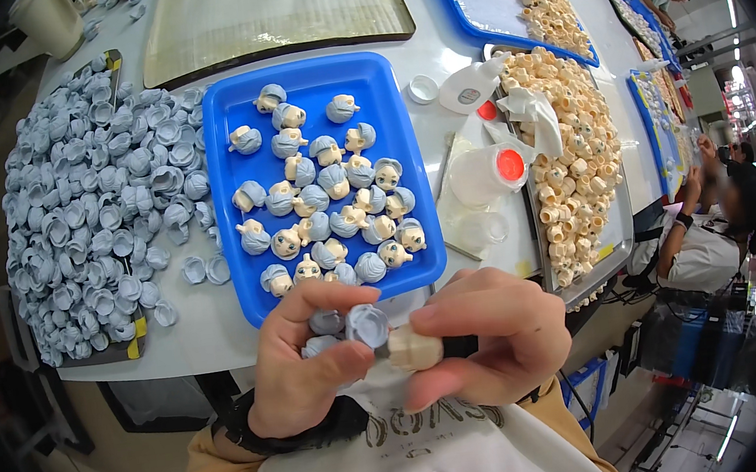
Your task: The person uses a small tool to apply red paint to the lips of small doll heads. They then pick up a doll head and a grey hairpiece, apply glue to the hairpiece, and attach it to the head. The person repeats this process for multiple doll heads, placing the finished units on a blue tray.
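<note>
Close to my body, my left hand (293, 374) is closed around several blue-grey doll hair pieces. One hollow hair piece (367, 326) sits at its fingertips with the open side showing. Between the thumb and fingers of my right hand (503, 331) is a cream doll head piece (416, 349), right beside that hair piece; I cannot tell whether they touch. Just beyond both hands lies a blue tray (219, 142) with many assembled doll heads, such as this painted face with blue-grey hair (287, 243).
A big heap of hair pieces (90, 211) covers the left side. To the right stand a white squeeze bottle (470, 86), a jar with red inside (482, 176) and a metal tray (577, 289) of cream heads. Another blue tray (473, 5) lies behind. A co-worker (717, 219) sits far right.
</note>
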The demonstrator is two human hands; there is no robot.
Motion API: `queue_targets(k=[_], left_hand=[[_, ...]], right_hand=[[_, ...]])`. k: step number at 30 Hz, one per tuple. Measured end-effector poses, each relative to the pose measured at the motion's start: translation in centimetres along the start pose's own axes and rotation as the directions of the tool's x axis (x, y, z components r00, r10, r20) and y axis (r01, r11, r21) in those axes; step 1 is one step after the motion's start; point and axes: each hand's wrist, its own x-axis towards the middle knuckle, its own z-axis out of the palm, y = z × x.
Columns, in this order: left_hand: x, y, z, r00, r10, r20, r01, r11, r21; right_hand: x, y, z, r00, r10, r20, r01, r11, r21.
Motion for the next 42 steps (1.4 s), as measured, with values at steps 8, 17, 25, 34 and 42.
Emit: queue_targets(k=[8, 17, 25, 34, 42], left_hand=[[0.1, -0.7, -1.1, 0.981, 0.144, 0.132, -0.153, 0.986, 0.065], [0.0, -0.7, -0.8, 0.990, 0.116, 0.082, -0.124, 0.987, 0.104], [0.0, -0.5, 0.1, 0.999, 0.028, 0.044, -0.033, 0.993, 0.112], [-0.4, -0.2, -1.8, 0.971, 0.225, 0.082, -0.234, 0.964, 0.128], [-0.7, 2.2, -2.6, 0.960, 0.219, -0.173, -0.270, 0.886, -0.377]], right_hand=[[-0.3, 0.1, -0.1, 0.988, 0.071, 0.138, -0.054, 0.991, -0.121], [-0.3, -0.2, 0.7, 0.973, -0.038, 0.230, 0.147, 0.864, -0.482], [-1.5, 1.0, 2.1, 0.981, -0.153, 0.117, 0.193, 0.760, -0.621], [-1.5, 0.2, 0.6, 0.997, 0.035, 0.073, 0.020, 0.763, -0.646], [-1.9, 2.6, 3.2, 0.958, 0.191, 0.213, 0.048, 0.627, -0.778]])
